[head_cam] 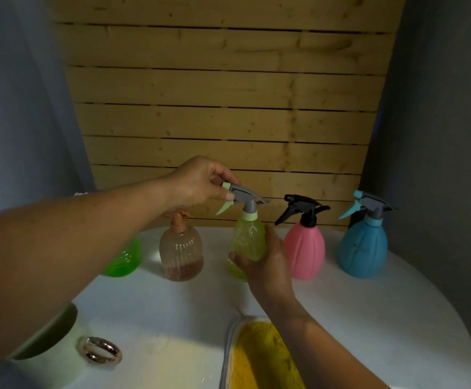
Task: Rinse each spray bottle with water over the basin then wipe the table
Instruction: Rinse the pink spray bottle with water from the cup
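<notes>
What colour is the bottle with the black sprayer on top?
Pink. The pink bottle shows clearly in the head view, standing on the table.

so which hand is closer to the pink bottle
Right. The right hand grips the yellow-green bottle just beside the pink bottle; the left hand pinches that bottle's sprayer head, farther off.

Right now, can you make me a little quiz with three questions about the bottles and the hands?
1. True or false: the left hand pinches the sprayer head of the yellow-green bottle.
2. Which bottle stands furthest right? A) pink bottle B) blue bottle C) peach bottle
3. Fill in: the right hand grips the yellow-green bottle's ____.

Key: 1 true; 2 B; 3 body.
</notes>
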`<action>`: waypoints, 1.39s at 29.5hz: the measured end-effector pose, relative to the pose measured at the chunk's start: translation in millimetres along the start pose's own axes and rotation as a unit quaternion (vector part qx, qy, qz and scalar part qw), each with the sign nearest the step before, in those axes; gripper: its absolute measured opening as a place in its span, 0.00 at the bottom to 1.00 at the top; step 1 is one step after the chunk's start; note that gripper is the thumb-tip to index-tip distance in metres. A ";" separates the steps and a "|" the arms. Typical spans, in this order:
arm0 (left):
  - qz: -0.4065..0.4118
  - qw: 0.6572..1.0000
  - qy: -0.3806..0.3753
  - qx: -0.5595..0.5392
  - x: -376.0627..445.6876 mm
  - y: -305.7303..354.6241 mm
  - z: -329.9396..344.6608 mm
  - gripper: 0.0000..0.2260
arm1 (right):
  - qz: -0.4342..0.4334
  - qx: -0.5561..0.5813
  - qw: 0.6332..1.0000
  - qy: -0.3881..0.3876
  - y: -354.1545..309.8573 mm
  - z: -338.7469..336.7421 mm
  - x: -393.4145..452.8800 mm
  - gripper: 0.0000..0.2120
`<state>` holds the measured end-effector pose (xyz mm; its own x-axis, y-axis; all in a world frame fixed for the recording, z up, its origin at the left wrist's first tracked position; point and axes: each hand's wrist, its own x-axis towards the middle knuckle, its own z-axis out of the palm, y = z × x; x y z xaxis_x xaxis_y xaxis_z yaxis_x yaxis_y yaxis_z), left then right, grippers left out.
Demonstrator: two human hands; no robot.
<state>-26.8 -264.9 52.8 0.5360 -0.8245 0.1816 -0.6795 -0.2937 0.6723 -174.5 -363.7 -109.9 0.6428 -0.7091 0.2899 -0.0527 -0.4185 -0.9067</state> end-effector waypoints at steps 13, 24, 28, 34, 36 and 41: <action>0.043 0.999 -0.022 0.017 18.3 40.2 17.4 0.27 | 0.096 -0.042 0.971 0.216 4.0 -88.9 15.9 0.45; 0.048 0.995 -0.060 0.063 21.5 65.1 27.1 0.26 | 0.089 -0.078 0.989 0.084 -1.1 -98.9 41.9 0.12; 0.060 0.995 -0.061 0.060 9.4 67.8 17.8 0.26 | 0.033 -0.065 0.989 0.129 -27.3 -106.4 21.3 0.06; 0.063 0.996 -0.056 0.022 -27.6 87.9 -0.3 0.27 | 0.014 -0.057 0.992 0.114 -88.4 -113.6 -11.2 0.12; 0.061 0.997 -0.051 0.012 -47.0 97.0 -8.4 0.26 | -0.005 -0.019 0.995 0.095 -106.6 -112.0 -27.4 0.13; 0.036 0.997 -0.063 -0.002 -123.4 102.1 -19.3 0.38 | -0.025 0.065 0.998 -0.001 -146.3 -100.2 -82.9 0.11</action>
<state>-152.6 -183.8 112.9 0.4180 -0.8979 0.1376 -0.7115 -0.2294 0.6642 -296.6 -300.5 29.5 0.6434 -0.6882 0.3353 0.0782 -0.3766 -0.9231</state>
